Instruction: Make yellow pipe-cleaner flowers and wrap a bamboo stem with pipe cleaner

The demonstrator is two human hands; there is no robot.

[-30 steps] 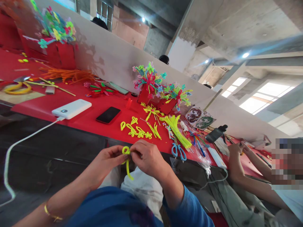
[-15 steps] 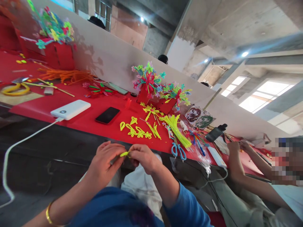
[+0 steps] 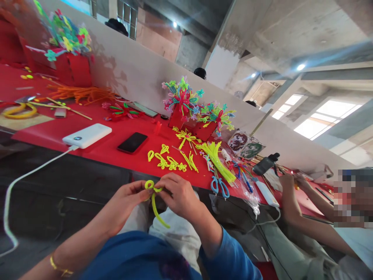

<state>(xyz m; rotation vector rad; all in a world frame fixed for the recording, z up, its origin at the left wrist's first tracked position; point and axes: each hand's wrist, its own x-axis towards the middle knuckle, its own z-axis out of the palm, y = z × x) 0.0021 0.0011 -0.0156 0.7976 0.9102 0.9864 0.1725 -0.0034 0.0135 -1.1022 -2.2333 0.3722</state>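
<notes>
Between my two hands, over my lap and just off the table edge, is a yellow pipe cleaner (image 3: 155,212) bent into small loops at its top, with a free tail curving down. My left hand (image 3: 132,196) pinches the looped part from the left. From the right, my right hand (image 3: 176,194) grips the other side of the loops with its fingers closed. On the red table (image 3: 125,161) ahead lie several yellow pipe-cleaner flowers and loops (image 3: 171,166). A bundle of straight yellow pipe cleaners (image 3: 217,159) is to their right, by blue-handled scissors (image 3: 220,187).
A black phone (image 3: 132,142) and a white power bank (image 3: 87,135) with a cable lie at left. Red boxes of colourful pipe-cleaner flowers (image 3: 183,101) stand along the partition. Yellow-handled scissors (image 3: 20,110) rest far left. A co-worker's hands (image 3: 294,181) are at right, near a dark bottle (image 3: 265,164).
The yellow pipe cleaner, mostly hidden before, now shows its loops and hanging tail. My left hand has turned and its fingers have shifted into a pinch.
</notes>
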